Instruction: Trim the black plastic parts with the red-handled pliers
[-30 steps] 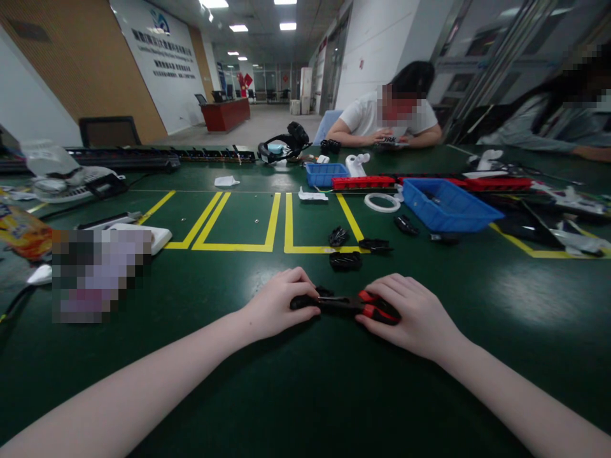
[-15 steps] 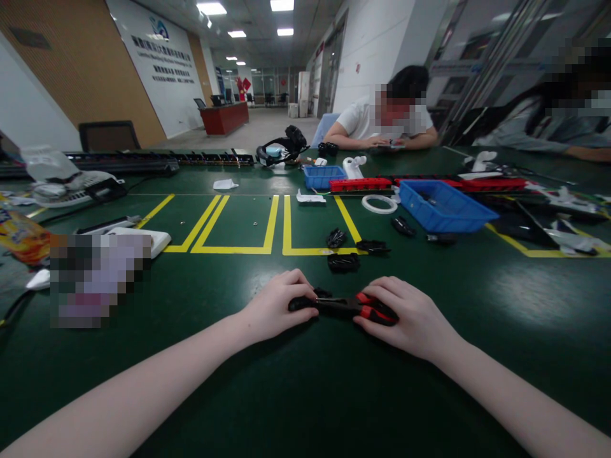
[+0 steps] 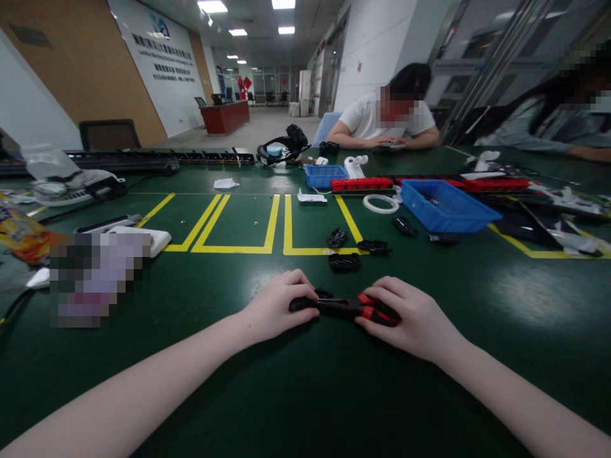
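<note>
Low over the green table, my right hand [image 3: 405, 317] is closed round the red and black handles of a pair of pliers [image 3: 341, 307]. Their dark jaws point left and meet a small black part [image 3: 301, 304], which my left hand [image 3: 282, 303] pinches between thumb and fingers. What the jaw tips grip is too small to make out. Just behind the jaws lies another small black piece [image 3: 324, 292]. Farther back are several black plastic parts, among them a ribbed one [image 3: 344, 262] and a rounded one [image 3: 337, 238].
A blue bin [image 3: 446, 213] with dark pieces inside stands right of a white ring [image 3: 380, 203]. Behind are a smaller blue bin [image 3: 325, 177] and a red strip [image 3: 363, 185]. Yellow tape [image 3: 231, 250] marks the table [image 3: 305, 394]. Across it sits a person [image 3: 365, 121]; another is at right.
Almost nothing differs. Both hands keep their hold on the pliers and the black part; the whole view has shifted very slightly.
</note>
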Demonstrator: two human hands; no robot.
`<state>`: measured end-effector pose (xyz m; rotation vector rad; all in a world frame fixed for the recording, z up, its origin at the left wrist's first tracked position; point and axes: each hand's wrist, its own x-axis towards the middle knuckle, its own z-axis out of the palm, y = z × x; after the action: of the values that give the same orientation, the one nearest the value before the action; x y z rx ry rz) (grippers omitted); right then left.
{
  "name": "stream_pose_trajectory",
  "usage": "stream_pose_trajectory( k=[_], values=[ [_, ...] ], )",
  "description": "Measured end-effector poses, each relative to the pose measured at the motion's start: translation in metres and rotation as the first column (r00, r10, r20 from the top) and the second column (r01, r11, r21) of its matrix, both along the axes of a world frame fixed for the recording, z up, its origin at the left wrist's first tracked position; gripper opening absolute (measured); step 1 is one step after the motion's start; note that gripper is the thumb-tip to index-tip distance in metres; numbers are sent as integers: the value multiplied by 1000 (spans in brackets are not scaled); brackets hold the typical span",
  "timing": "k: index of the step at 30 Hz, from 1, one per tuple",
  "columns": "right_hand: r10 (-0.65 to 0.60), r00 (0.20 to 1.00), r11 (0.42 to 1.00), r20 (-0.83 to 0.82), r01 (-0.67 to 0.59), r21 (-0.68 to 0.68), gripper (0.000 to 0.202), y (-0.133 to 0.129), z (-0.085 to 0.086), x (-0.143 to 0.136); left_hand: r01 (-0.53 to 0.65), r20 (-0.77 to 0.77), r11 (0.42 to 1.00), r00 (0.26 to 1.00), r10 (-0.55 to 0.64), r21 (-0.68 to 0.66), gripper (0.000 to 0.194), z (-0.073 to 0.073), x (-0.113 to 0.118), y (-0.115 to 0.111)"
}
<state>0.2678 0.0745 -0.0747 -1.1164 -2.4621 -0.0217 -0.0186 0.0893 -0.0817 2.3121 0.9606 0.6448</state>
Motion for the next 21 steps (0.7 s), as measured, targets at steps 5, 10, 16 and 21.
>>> stream_pose_trajectory(
  k=[5,10,16,21],
  values=[
    [4,1000,1000,6,-4,-4,28,0,1,-1,-11,-1,1000,1000,11,-2,14,1,1,0],
    [2,1000,1000,6,-2,-1,27,0,3,-1,-3,-9,1000,1000,3,-4,15,1,-1,0],
    [1,1000,1000,7,-1,16,27,4,1,3,4,-22,1000,1000,-4,-1,15,1,-1,1],
    [-4,1000,1000,-7,4,31,27,6,-1,6,10,-21,1000,1000,-10,-5,15,1,-1,0]
  ],
)
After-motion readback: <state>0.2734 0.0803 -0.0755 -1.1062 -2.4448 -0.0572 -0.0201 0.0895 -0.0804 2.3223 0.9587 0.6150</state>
